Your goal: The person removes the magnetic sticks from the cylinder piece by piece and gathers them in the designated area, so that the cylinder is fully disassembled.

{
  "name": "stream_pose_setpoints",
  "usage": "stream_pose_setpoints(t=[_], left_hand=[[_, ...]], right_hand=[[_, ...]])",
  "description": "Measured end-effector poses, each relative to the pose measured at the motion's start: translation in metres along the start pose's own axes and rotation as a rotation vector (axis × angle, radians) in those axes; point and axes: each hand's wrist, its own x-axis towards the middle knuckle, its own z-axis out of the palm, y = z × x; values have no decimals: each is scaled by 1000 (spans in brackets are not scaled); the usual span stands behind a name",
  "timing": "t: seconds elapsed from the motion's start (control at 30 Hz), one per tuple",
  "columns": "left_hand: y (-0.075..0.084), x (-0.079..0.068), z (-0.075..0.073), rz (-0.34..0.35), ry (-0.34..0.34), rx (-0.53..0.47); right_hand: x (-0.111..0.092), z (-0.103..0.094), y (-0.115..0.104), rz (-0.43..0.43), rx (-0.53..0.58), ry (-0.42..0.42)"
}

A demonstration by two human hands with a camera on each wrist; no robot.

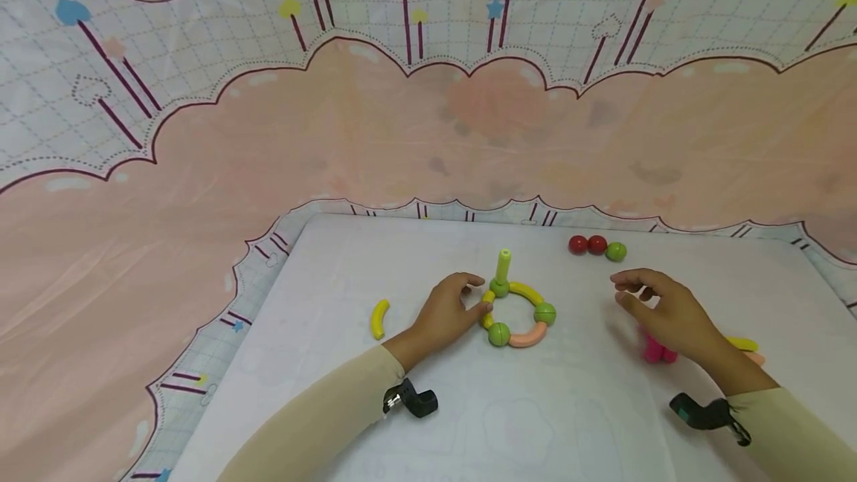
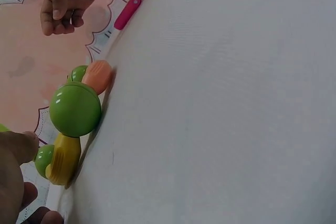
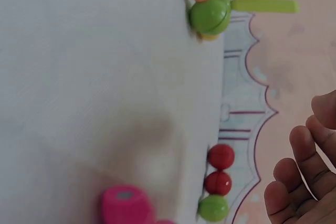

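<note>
A ring of toy pieces lies on the white table, made of green balls (image 1: 545,313), yellow curved pieces (image 1: 527,291) and an orange curved piece (image 1: 529,337). From its far green ball rises a light green stick (image 1: 504,266). My left hand (image 1: 447,311) is at the ring's left side, its thumb tip against the left yellow piece and its fingers loosely bent. My right hand (image 1: 669,311) hovers over the right part of the table, fingers relaxed, holding nothing. Below it is a pink piece (image 1: 659,353), partly hidden in the head view and blurred in the right wrist view.
A loose yellow curved piece (image 1: 379,318) lies left of my left hand. Two red balls (image 1: 588,245) and a green ball (image 1: 616,251) sit in a row at the back right. Another yellow piece (image 1: 743,344) shows behind my right wrist. A patterned cloth (image 1: 428,140) hangs behind.
</note>
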Motion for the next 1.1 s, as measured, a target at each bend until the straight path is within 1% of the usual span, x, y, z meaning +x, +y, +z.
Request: stream_pose_setpoints(t=[0.1, 0.23, 0.4, 0.53, 0.73, 0.9, 1.1], left_hand=[[-1, 5, 3, -8, -5, 1], [-3, 12, 6, -10, -9, 2], [-1, 18, 7, -14, -16, 7], [0, 22, 10, -26, -21, 29], [-1, 27, 15, -30, -19, 73], [0, 30, 17, -29, -25, 92], [1, 32, 17, -43, -33, 97]], right_hand=[[6, 5, -8, -45, -1, 13], [15, 11, -18, -79, 9, 2], [26, 15, -30, -105, 23, -11], [36, 19, -39, -148, 29, -10], [53, 31, -49, -207, 53, -37], [64, 40, -55, -224, 67, -61], [72, 46, -65, -210, 73, -87]])
